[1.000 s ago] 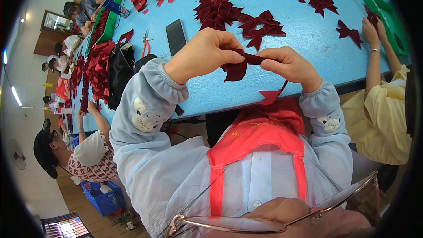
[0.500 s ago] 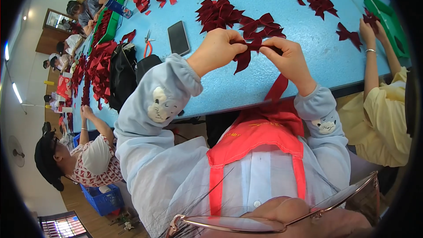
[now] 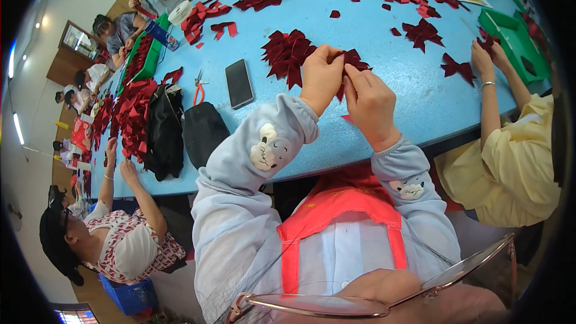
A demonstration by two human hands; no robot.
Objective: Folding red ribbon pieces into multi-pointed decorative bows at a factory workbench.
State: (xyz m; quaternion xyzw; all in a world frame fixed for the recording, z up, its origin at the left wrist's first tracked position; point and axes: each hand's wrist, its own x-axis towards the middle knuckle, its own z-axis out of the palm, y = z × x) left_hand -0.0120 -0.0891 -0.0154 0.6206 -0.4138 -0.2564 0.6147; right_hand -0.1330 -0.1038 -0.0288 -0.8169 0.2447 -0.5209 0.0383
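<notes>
Over the table my left hand [image 3: 323, 81] and my right hand [image 3: 371, 105] are close together, fingertips nearly touching. Both pinch a dark red velvet ribbon [image 3: 341, 92]; a bit of it shows between the hands, and the fingers hide most of its shape. Just beyond my left hand lies a heap of dark red bows [image 3: 287, 55]. More bows [image 3: 355, 59] show behind my fingertips, partly covered by them.
Left on the blue table [image 3: 240, 138] are a phone [image 3: 239, 84], red-handled pliers [image 3: 199, 90], a black bag [image 3: 164, 132] and a ribbon heap [image 3: 133, 111]. Green trays [image 3: 507, 33] stand right. A yellow-sleeved co-worker [image 3: 510, 162] sits right, another [image 3: 129, 234] left.
My hands have drawn closer together, and the ribbon stretched between them is now mostly hidden. The long tail below my right hand has mostly gone from sight. The view has shifted.
</notes>
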